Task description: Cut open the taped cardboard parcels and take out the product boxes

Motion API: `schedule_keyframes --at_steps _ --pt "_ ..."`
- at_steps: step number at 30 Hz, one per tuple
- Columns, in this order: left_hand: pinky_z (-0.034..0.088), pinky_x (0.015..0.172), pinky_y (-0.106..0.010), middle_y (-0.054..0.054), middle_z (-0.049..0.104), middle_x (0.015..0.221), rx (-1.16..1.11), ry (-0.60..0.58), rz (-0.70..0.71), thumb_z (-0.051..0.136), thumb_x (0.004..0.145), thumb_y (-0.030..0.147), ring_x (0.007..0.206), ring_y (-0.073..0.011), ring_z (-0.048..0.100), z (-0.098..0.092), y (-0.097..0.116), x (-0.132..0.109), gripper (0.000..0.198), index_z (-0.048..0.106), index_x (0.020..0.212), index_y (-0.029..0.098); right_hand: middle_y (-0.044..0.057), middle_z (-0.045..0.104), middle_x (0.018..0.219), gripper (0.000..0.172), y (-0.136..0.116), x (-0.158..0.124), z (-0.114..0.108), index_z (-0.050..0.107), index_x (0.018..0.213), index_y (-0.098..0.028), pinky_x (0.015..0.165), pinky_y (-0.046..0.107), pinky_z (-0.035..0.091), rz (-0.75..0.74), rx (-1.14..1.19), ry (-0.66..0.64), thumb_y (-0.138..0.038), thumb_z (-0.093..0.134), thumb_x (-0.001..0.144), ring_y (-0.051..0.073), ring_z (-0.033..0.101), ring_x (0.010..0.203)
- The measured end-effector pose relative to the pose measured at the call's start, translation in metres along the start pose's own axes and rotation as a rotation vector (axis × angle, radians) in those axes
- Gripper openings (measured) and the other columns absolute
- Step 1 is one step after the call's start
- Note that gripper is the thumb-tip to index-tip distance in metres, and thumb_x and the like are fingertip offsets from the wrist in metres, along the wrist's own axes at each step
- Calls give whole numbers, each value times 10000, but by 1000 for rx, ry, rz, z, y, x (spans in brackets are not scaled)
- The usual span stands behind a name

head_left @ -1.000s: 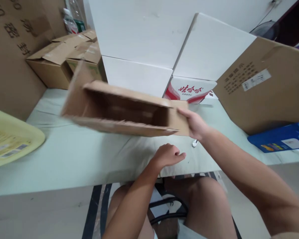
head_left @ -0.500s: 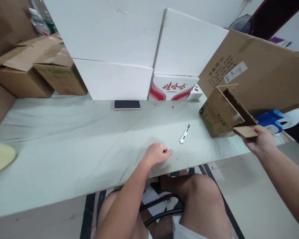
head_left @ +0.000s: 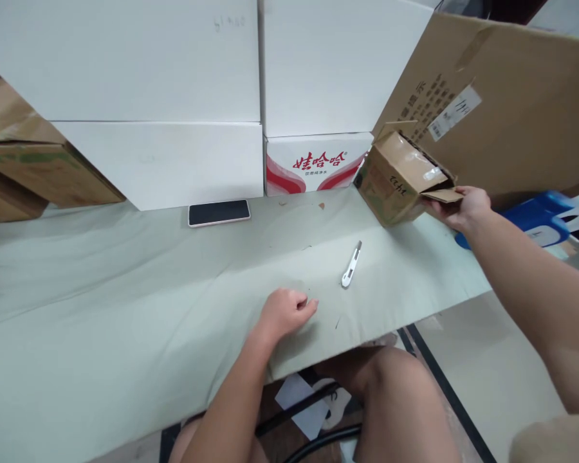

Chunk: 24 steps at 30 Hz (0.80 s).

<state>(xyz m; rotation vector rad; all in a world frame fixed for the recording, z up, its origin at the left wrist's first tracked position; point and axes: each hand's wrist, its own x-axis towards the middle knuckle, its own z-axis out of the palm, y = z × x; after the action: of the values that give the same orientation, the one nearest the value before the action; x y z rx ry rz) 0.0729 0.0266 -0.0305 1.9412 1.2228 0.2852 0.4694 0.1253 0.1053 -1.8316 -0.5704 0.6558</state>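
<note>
My right hand [head_left: 466, 207] grips a flap of a small brown cardboard box [head_left: 390, 183] marked "2422", which is tilted at the right of the table. The box's opening is partly hidden by its flaps. My left hand [head_left: 288, 313] rests on the pale green cloth [head_left: 174, 283] near the front edge, fingers curled, with nothing seen in it. To its right lies a white utility knife [head_left: 351, 265] on the cloth. A phone [head_left: 219, 213] with a dark screen lies farther back, before the white boxes.
White boxes [head_left: 164, 164] and a red-and-white carton [head_left: 318, 164] line the back. Behind the small box leans a large cardboard sheet [head_left: 521, 116]. A blue container [head_left: 535, 215] sits at the right. Brown boxes [head_left: 33, 170] stand at the left. My knees are below the table edge.
My right hand has shifted the small box left and back, towards the red-and-white carton, tilting it. My left hand stays curled on the cloth. The view has turned somewhat.
</note>
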Motion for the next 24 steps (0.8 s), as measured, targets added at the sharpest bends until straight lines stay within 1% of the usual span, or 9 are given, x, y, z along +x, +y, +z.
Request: schedule_keyframes --at_steps 4,7,10,12,14,16,18,20,24 --pt "160 600 -328 47 192 515 -5 9 -5 402 857 502 525 -113 190 -1 0 4 471 222 529 215 123 711 885 303 -8 17 18 584 844 -191 699 238 501 91 129 -36 -171 295 930 125 694 733" --pt "156 601 -330 40 217 510 0 -1 18 385 853 501 523 -111 190 0 -1 4 460 231 532 210 107 701 849 296 -12 29 36 579 889 -196 736 253 503 120 145 -62 -242 300 976 128 680 707" --pt "150 603 -332 36 227 507 9 -5 36 386 853 489 524 -110 181 1 -4 3 454 241 531 204 145 711 996 327 -15 42 55 568 950 -197 763 255 505 96 132 -58 -329 275 1012 124 683 752" --pt "142 604 -335 36 219 506 11 -4 39 397 858 478 524 -109 173 3 -5 3 456 242 530 201 190 696 1131 428 -17 51 68 574 1010 -193 776 267 507 75 104 -61 -428 217 1031 132 686 805" --pt "139 604 -335 37 212 502 11 -5 45 409 863 470 522 -109 171 4 -6 4 463 239 529 199 220 647 1287 581 -18 56 79 591 1129 -198 799 310 512 60 38 -151 -564 152 1026 156 684 874" --pt "144 602 -334 37 214 499 6 -8 55 421 863 464 521 -109 172 4 -6 5 467 239 525 198 213 567 1433 672 -19 55 88 575 1288 -245 814 370 506 62 -89 -301 -667 135 1005 174 666 916" --pt "150 599 -332 36 220 497 -3 -1 60 429 862 457 521 -109 175 3 -5 5 469 237 522 197 206 507 1510 673 -17 49 96 523 1412 -287 816 400 493 79 -224 -405 -678 152 1009 182 648 932" --pt "150 595 -331 38 217 494 -20 17 61 439 861 451 519 -107 172 0 -4 5 474 230 519 198 208 507 1515 646 -14 38 102 504 1449 -279 824 394 487 98 -306 -412 -620 146 1032 184 641 926" --pt "154 587 -320 43 218 481 -70 71 52 450 857 457 507 -102 177 -8 -3 -2 495 224 502 197 183 567 1469 574 -9 8 110 610 1311 -258 860 404 490 98 -344 -425 -540 188 1044 204 646 922"
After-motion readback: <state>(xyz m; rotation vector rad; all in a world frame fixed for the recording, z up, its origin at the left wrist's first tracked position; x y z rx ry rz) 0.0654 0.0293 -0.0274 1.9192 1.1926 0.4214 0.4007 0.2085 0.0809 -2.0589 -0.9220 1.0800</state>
